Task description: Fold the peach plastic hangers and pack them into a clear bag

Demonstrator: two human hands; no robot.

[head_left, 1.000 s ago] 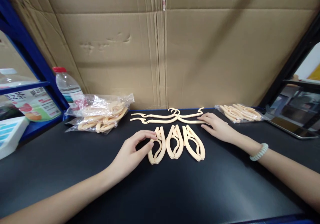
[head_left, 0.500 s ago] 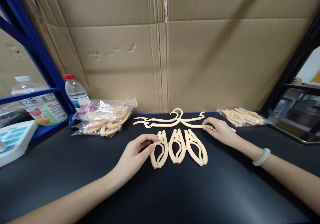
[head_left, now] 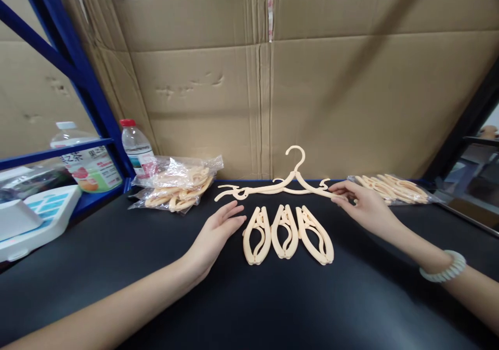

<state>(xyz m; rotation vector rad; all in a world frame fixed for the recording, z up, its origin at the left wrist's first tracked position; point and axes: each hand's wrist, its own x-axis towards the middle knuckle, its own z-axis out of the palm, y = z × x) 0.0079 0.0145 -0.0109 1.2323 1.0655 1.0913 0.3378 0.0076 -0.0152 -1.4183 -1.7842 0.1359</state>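
Observation:
My right hand pinches the right arm of an unfolded cream clothes hanger, whose hook is tipped up off the table. Behind it lies a second unfolded hanger, partly covered by the first. My left hand is open, fingers apart, just left of the folded hangers and touching nothing I can see. Three folded hangers stand in a row before me: a left one, a middle one and a right one.
Bagged folded hangers lie at the left, and another bag of hangers at the right. A red-capped bottle, a larger bottle and a white device sit by the blue frame. Cardboard closes the back.
The front unfolded hanger's hook has risen, with my right hand on its right arm. My left hand has drawn away from the left folded hanger and spread its fingers. The view has shifted.

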